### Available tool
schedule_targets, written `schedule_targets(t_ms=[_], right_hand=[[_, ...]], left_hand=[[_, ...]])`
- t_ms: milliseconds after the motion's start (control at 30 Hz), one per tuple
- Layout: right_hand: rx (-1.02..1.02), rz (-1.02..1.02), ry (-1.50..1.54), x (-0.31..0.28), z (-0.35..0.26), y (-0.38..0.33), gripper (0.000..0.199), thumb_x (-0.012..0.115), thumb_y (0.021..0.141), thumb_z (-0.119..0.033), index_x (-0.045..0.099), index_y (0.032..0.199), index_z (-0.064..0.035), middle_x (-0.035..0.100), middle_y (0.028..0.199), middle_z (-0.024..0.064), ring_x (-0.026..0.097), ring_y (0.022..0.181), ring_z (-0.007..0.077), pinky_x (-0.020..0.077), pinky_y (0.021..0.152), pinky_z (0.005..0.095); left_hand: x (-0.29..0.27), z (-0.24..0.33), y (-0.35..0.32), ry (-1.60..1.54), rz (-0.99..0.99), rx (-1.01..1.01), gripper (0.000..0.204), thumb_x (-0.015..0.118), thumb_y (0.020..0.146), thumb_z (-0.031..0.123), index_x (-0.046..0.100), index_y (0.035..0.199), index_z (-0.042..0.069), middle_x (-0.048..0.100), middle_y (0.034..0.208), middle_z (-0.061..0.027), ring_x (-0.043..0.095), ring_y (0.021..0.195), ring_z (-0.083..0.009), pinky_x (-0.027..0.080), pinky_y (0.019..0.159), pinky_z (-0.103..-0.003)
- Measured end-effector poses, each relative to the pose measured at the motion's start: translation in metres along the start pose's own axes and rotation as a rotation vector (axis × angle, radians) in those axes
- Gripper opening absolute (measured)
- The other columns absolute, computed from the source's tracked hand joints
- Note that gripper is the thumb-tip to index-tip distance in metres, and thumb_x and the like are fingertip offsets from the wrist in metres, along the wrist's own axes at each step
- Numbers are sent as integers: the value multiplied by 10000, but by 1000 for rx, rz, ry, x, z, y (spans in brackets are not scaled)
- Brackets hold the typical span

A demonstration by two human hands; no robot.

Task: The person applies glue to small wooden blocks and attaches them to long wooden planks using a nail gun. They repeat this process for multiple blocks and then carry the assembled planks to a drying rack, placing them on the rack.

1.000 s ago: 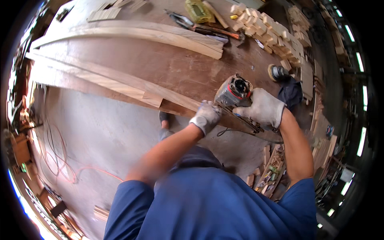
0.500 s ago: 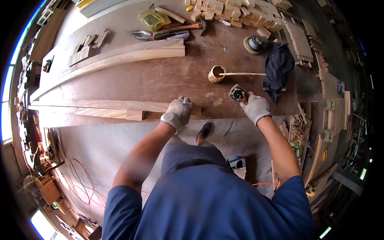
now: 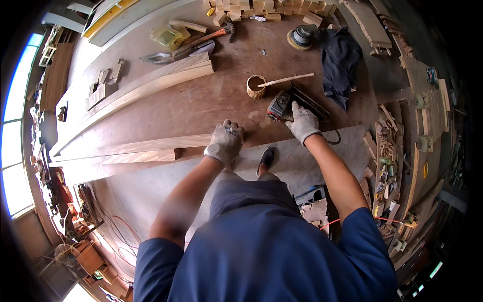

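Both my hands wear pale work gloves. My right hand point(image 3: 304, 122) is closed on a black nail gun point(image 3: 282, 105) with red near one end; it rests at or just above the tabletop, its long dark magazine slanting off to the right. My left hand point(image 3: 226, 140) is closed over the right end of a long wooden strip point(image 3: 166, 144) along the table's front edge; the fingertips are partly hidden. A second strip point(image 3: 141, 157) lies against its near side. Beyond the nail gun stands a small round pot point(image 3: 256, 90) with a stick point(image 3: 289, 79) leaning out of it.
On the brown worktable point(image 3: 236, 60) lie curved boards point(image 3: 166, 77), a hammer point(image 3: 221, 33), a yellowish plastic container point(image 3: 171, 36), small wood pieces point(image 3: 103, 90), a round sander point(image 3: 301, 38) and a dark cloth point(image 3: 342, 60). Wood blocks point(image 3: 271, 7) are piled at the back.
The nail gun has turned in my right hand, so its body and long magazine now show from the side. My right hand has moved slightly left. The whole view has swung too.
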State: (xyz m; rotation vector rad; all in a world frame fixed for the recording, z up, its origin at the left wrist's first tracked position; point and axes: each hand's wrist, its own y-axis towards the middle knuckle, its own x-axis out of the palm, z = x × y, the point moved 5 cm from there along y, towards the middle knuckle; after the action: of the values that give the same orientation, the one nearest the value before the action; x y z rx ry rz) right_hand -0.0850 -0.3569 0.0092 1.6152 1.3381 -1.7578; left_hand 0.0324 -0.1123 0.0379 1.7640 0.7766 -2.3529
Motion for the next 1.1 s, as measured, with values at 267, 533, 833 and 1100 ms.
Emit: schedule_targets(t_ms=[267,533,833,1100], right_hand=[[56,27,5,15,1,2,822,810,877,-326,441,1556,-44,702,1216,207,702,1110,382,571,938,494],[42,70,11,15,-1,-1,827,815,874,-318,438,1557,-42,693,1223,218,704,1100,384,574,934,491],[38,82,1,18,2,2,809,820,865,-304,457,1536,-35,698,1210,222,704,1092,395,575,917,500],[10,101,83,33,23,15,851,835,818,-290,452,1538,-45,700,1215,269,703,1048,452,564,896,563]], left_hand=[[-4,-3,0,-62,-18,25,331,730,872,199,693,1175,70,700,1182,-149,617,1179,-356,528,999,-452],[-5,-15,-13,-40,-28,4,494,847,816,243,681,1243,58,677,1243,-140,591,1231,-350,515,1043,-445],[12,-14,-6,-55,-6,75,442,833,776,211,713,1183,87,689,1208,-123,601,1202,-345,507,1037,-444],[16,-22,-8,-77,116,-16,333,705,840,146,714,1162,67,697,1209,-145,643,1170,-333,531,993,-436]])
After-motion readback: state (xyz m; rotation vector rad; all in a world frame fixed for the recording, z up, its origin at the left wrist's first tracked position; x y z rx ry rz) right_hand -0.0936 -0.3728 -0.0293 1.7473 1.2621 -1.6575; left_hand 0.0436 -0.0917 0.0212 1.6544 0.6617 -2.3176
